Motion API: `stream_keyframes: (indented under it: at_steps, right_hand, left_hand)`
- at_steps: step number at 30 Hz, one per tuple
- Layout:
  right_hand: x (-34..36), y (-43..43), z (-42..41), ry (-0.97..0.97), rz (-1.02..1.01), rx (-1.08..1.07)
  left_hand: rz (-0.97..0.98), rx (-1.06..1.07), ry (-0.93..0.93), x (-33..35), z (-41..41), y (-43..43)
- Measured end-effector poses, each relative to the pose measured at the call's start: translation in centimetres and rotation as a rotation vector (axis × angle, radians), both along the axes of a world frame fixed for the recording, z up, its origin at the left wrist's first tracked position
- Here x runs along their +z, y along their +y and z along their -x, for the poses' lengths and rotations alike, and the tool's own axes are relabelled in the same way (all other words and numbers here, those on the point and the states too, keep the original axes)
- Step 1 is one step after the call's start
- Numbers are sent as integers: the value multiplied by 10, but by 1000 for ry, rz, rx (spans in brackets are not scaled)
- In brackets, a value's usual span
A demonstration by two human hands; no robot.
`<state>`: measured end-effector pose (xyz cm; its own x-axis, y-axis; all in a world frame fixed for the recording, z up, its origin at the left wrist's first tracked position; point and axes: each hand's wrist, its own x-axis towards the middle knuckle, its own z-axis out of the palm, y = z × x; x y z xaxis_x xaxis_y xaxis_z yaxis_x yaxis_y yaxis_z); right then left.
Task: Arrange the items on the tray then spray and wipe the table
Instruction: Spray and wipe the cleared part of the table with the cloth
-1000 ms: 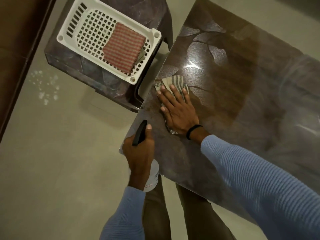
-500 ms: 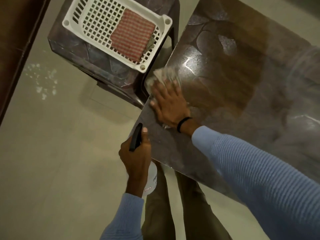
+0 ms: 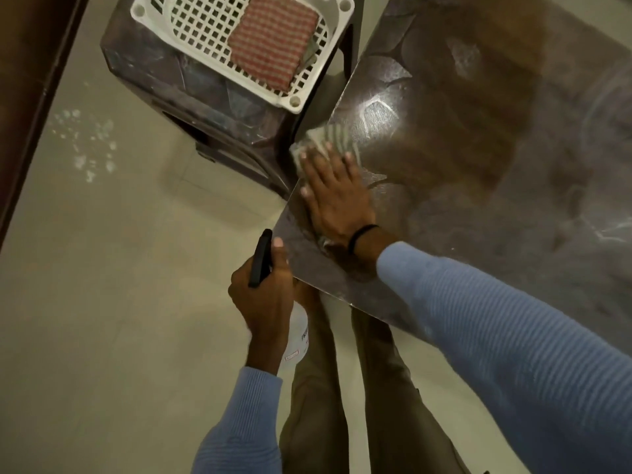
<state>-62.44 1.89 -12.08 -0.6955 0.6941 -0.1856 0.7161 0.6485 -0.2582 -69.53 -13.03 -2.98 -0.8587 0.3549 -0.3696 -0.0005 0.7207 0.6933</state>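
Flat on the dark marble-patterned table [image 3: 478, 138], right hand [image 3: 337, 200], fingers spread and pressing a striped wiping cloth [image 3: 323, 142] against the top near the table's left edge. Most of the cloth hidden beneath the palm; one end fanned out past the fingertips [image 3: 328, 148], a small scrap visible by the wrist, beside a black wristband [image 3: 360, 236]. Blue ribbed sleeve [image 3: 496, 330] reaching in from the lower right.

Lower and to the left, just off the table's near corner, left hand [image 3: 265, 299] wrapped around the neck of a spray bottle [image 3: 297, 336], held over the pale floor [image 3: 102, 302] and apart from the table. Black trigger head [image 3: 260, 258] sticking up out of the fist, thumb laid alongside it. White bottle body mostly covered by the hand and wrist. Label on the bottle with dark lettering and a small red-marked patch, too small and too turned away to read.

Both hands well apart from each other, one pressed open on the cloth, the other clenched on the bottle.

Beyond the table's left edge, a white perforated plastic tray [image 3: 212, 32] resting on a dark stool [image 3: 191, 94], with a folded red-checked cloth [image 3: 273, 39] lying in its right part. Whitish spots scattered on the floor at far left. Olive trousers [image 3: 318, 422] below, between the two sleeves.
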Motion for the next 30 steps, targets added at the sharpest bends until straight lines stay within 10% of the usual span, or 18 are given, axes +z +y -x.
stream_keyframes:
  at_steps: [6, 15, 24, 30]
  right_hand:
    - [-1, -81, -50, 13, 71, 513]
    - [5, -31, -11, -4, -2, 114]
    - [0, -85, -84, -32, 73, 617]
    - [3, -57, -38, -4, 12, 206]
  left_hand:
    - [-61, 66, -3, 9, 7, -4]
    - [-159, 142, 43, -5, 18, -19]
    - [-99, 156, 61, 7, 24, -24]
    - [-111, 140, 81, 3, 22, -20]
